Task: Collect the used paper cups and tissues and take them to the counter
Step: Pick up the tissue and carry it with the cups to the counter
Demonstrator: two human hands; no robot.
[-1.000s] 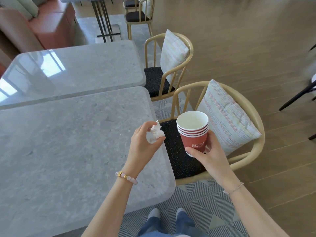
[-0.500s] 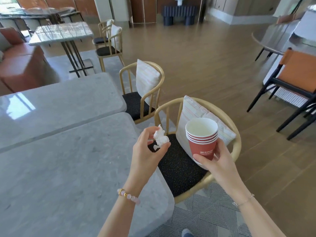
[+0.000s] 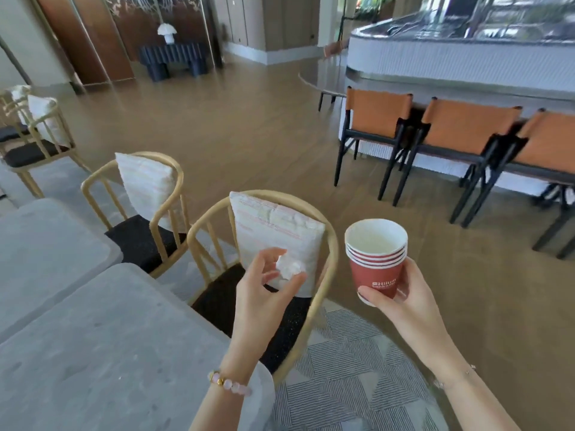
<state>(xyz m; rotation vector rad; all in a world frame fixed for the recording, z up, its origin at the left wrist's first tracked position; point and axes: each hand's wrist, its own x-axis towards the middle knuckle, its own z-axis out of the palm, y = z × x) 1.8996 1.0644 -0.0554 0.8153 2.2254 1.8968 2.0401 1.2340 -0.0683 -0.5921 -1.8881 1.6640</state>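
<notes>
Over the wooden chair (image 3: 331,241) beside the grey surface (image 3: 109,353) | left hand (image 3: 264,293) pinches a crumpled tissue (image 3: 289,267) | right hand (image 3: 401,303) grips a stack of red paper cups (image 3: 375,262) near its base, upright | hands apart | counter (image 3: 435,62) well beyond, upper right

The right hand (image 3: 401,303) holds smooth red paper cups (image 3: 375,270). The left hand (image 3: 258,293) holds a crumpled soft tissue (image 3: 289,266). Left of it is a matt stone table (image 3: 102,346).

Single head-worn view, forward and downward, close above hands
</notes>
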